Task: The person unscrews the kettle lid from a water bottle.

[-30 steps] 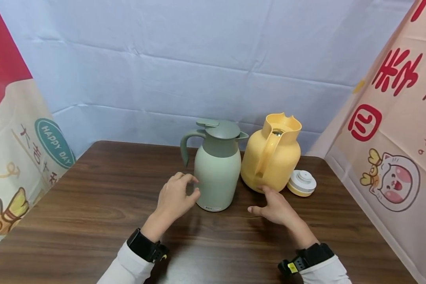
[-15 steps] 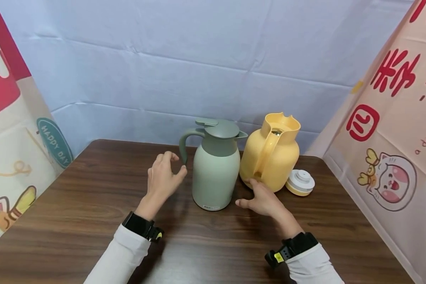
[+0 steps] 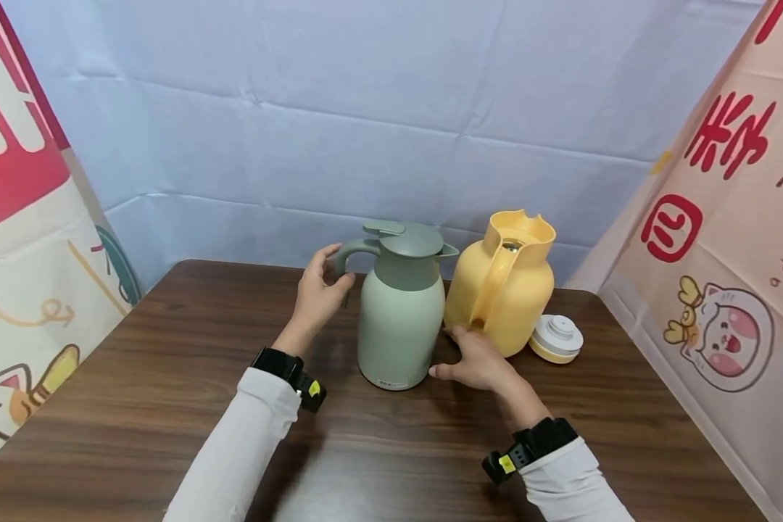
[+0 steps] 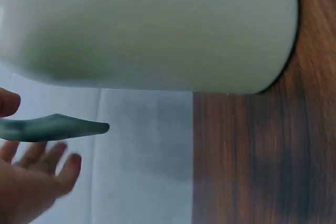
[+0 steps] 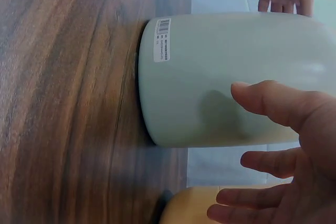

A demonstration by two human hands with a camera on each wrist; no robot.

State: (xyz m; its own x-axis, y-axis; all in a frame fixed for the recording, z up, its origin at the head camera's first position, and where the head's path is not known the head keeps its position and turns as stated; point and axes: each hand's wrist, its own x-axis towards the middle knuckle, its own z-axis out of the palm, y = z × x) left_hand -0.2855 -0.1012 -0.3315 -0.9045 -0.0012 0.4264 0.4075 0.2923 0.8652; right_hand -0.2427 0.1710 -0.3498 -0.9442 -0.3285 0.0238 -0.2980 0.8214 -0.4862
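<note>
**Two hands beside the green jug**

Where the brown wooden table meets the pale blue cloth wall, two jugs stand side by side. The green thermos jug stands upright near the middle of the table, and its dark green lid is on. Its curved handle sticks out to the left. The yellow thermos jug stands just to the right of it, and the two jugs look like they touch or almost touch. The yellow jug has no lid on, so its top is open. A small white and yellow stopper lies on the table just to the right of the yellow jug.

The left hand is at the green jug's handle. Its thumb is on the near side of the handle and its fingers are on the far side, loosely bent. In the left wrist view the fingers are spread out next to the handle and not wrapped tight, so the hand is not gripping it.

The right hand rests low on the table, between the bottoms of the two jugs. Its fingers are relaxed and hold nothing. The thumb points left toward the green jug, and the fingertips reach the bottom of the yellow jug.

A banner with a cartoon cat hangs on the right, and another colorful banner hangs on the left.
</note>
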